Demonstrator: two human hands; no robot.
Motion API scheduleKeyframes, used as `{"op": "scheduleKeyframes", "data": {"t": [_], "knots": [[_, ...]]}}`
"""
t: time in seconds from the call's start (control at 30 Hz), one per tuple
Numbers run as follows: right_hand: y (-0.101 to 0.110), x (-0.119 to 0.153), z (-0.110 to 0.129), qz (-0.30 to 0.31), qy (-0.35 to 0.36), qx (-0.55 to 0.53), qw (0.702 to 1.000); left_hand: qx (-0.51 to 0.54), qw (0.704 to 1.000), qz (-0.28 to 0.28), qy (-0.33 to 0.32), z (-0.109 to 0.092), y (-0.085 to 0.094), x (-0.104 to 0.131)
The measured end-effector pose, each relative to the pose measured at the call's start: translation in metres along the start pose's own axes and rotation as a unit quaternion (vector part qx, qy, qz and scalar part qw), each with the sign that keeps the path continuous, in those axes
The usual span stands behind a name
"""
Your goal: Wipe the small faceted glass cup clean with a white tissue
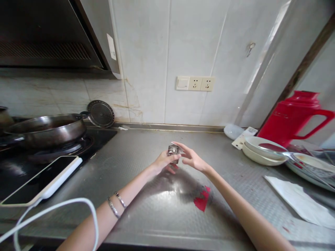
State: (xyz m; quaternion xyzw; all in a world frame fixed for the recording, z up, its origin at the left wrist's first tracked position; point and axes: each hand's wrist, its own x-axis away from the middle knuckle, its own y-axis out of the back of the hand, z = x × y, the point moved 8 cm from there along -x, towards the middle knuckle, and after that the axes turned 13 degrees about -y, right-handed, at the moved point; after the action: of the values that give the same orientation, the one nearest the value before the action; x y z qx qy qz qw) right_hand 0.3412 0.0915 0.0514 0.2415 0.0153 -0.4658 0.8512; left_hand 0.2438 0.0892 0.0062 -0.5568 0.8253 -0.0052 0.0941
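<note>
A small, boxy, see-through container (pixel 173 150), brownish grey with a shiny pattern, is held upright over the steel counter. My left hand (pixel 163 162) is closed on it from the left, its thumb lying across the front. From the right, the curved fingers of my right hand (pixel 193 159) reach round its top and side, the index finger at the top edge. Something thin and pale shows under that fingertip, too small to name. A torn piece of red paper or film (pixel 202 199) lies on the counter, nearer to me than the hands.
A phone (pixel 39 181) with a white cable lies across the left edge of the hob. Behind it sits a steel pan (pixel 52 130). Stacked bowls (pixel 264 158), a white tissue (pixel 298 200) and a red thermos jug (pixel 289 120) stand or lie at the right.
</note>
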Motion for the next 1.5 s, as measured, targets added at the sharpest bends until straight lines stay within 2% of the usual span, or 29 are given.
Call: {"op": "scheduleKeyframes", "data": {"t": [0.07,0.2,0.3,0.4,0.53,0.6,0.67,0.87,1.0,1.17,1.27,1.37,1.5], "knots": [[-0.006,0.0,-0.002,-0.016,0.011,0.031,0.999,0.002,1.0,-0.001,0.012,0.002,0.0,0.0],[-0.01,0.0,-0.005,-0.092,0.044,0.08,0.992,-0.005,1.0,-0.011,0.017,0.003,0.003,0.0],[-0.008,-0.001,-0.009,-0.122,0.043,0.078,0.989,0.002,1.0,0.026,0.009,0.001,0.0,0.0],[0.001,-0.003,-0.015,-0.147,0.016,0.019,0.989,-0.015,0.998,0.061,-0.021,-0.002,0.001,-0.003],[0.005,-0.007,-0.028,-0.147,-0.057,-0.09,0.983,-0.095,0.988,0.005,-0.121,-0.007,0.015,-0.01],[0.001,-0.008,-0.03,-0.139,-0.076,-0.111,0.981,-0.136,0.972,0.005,-0.191,-0.011,0.013,-0.011],[-0.003,-0.008,-0.03,-0.136,-0.08,-0.12,0.98,-0.171,0.957,0.015,-0.232,-0.012,0.01,-0.01],[-0.006,-0.01,-0.036,-0.124,-0.108,-0.209,0.964,-0.297,0.922,-0.079,-0.235,-0.018,0.019,-0.002],[-0.001,-0.012,-0.045,-0.115,-0.132,-0.283,0.943,-0.309,0.914,-0.087,-0.247,-0.022,0.016,0.0],[0.011,-0.011,-0.041,-0.148,-0.099,-0.208,0.962,-0.286,0.923,-0.09,-0.24,-0.02,0.014,-0.001],[0.021,-0.008,-0.033,-0.196,-0.057,-0.121,0.972,-0.279,0.929,-0.089,-0.226,-0.019,0.01,0.001],[0.026,-0.003,-0.022,-0.239,-0.016,-0.025,0.971,-0.285,0.932,-0.091,-0.206,-0.017,0.007,0.002],[0.019,0.008,-0.008,-0.273,0.02,0.06,0.96,-0.281,0.935,-0.108,-0.189,-0.018,0.007,0.003]]}}
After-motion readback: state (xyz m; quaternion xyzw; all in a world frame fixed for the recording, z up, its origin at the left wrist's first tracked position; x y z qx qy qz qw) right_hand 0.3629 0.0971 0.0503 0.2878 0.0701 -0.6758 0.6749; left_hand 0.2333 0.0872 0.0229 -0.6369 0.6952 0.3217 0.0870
